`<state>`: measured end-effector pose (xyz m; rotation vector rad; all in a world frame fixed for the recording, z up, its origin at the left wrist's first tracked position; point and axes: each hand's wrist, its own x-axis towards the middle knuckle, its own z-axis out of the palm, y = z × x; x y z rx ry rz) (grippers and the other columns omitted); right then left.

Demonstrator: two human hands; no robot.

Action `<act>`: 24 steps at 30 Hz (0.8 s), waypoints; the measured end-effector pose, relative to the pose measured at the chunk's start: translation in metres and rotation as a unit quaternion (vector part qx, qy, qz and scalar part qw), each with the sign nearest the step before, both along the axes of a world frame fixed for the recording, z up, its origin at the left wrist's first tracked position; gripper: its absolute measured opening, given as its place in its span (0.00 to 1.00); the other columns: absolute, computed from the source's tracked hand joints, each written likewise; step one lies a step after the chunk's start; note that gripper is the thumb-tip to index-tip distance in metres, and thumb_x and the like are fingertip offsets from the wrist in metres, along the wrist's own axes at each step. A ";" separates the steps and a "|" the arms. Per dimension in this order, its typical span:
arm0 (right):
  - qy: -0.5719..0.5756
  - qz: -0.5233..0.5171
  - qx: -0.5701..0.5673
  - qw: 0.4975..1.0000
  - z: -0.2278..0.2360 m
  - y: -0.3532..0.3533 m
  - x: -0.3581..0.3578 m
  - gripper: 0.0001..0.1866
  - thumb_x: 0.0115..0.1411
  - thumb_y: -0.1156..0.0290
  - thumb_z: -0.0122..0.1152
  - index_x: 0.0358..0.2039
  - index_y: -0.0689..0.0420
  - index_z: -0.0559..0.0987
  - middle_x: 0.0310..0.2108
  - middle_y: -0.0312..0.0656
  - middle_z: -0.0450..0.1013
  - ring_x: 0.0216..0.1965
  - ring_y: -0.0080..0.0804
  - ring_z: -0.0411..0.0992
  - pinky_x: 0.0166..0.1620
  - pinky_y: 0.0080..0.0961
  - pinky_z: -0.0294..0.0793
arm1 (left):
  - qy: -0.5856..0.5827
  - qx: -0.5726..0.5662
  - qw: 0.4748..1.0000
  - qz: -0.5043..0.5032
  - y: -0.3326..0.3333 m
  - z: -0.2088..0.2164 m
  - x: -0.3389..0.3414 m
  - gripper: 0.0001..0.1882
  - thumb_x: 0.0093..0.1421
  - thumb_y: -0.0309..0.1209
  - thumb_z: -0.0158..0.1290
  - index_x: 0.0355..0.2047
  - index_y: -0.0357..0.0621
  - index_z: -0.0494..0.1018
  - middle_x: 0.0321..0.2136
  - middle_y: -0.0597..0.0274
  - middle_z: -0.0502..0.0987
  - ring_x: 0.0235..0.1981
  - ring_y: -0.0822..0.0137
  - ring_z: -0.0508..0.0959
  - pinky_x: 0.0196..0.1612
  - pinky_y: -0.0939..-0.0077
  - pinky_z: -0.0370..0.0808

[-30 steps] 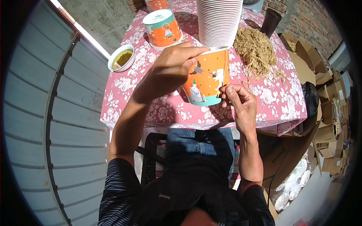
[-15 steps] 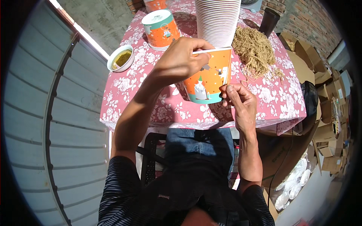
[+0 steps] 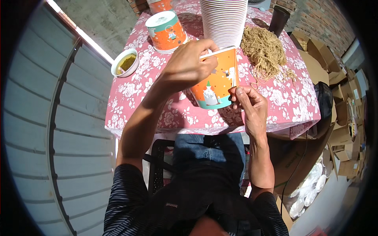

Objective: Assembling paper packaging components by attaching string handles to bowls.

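Note:
An orange paper tub [image 3: 220, 84] with a teal band and cartoon figures is tilted above the near part of the table. My left hand [image 3: 191, 63] grips it by the white rim, thumb on the outside and fingers over the edge. Low on the tub's right side, by its seam, my right hand [image 3: 252, 104] is closed in a pinch. Something small and dark shows at those fingertips, too small to name. Just right of the tub lies a tangled heap of tan string [image 3: 264, 51]. Behind the tub rises a tall stack of white-rimmed tubs [image 3: 223, 23].
A matching tub [image 3: 167, 37] stands upside down at the back left, another orange one [image 3: 159, 6] beyond it. A white bowl [image 3: 128, 70] of yellow-green contents sits by the left edge. A dark cup [image 3: 278, 21] stands far right. Cardboard boxes [image 3: 340, 135] crowd the right side.
The tub's top edge has tilted slightly to the left along with my left hand. My right hand keeps its pinch at the same spot. The whole view has shifted a little.

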<state>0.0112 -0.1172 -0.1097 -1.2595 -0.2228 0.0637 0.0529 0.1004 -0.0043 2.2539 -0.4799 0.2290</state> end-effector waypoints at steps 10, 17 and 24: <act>0.038 0.005 -0.003 0.999 -0.007 -0.007 -0.015 0.12 0.73 0.68 0.61 0.42 0.64 0.84 0.28 0.33 0.77 0.25 0.15 0.70 0.29 0.14 0.70 | -0.052 0.113 0.992 0.033 -0.020 -0.009 -0.032 0.09 0.62 0.30 0.56 0.38 0.36 0.77 0.27 0.42 0.81 0.31 0.48 0.84 0.37 0.58 0.78; 0.026 0.006 0.003 1.000 -0.010 -0.019 -0.025 0.11 0.73 0.69 0.61 0.42 0.65 0.84 0.27 0.33 0.77 0.25 0.15 0.71 0.30 0.15 0.72 | -0.054 0.056 0.994 -0.072 -0.017 -0.031 -0.039 0.12 0.59 0.23 0.61 0.44 0.35 0.75 0.33 0.46 0.83 0.34 0.54 0.85 0.38 0.65 0.80; 0.038 0.035 0.034 0.998 -0.002 -0.016 -0.025 0.12 0.74 0.70 0.59 0.41 0.68 0.82 0.28 0.36 0.76 0.27 0.17 0.70 0.32 0.16 0.72 | 0.183 -0.148 0.971 -0.042 -0.017 -0.020 -0.039 0.10 0.58 0.20 0.58 0.35 0.38 0.68 0.25 0.69 0.71 0.31 0.77 0.78 0.34 0.77 0.77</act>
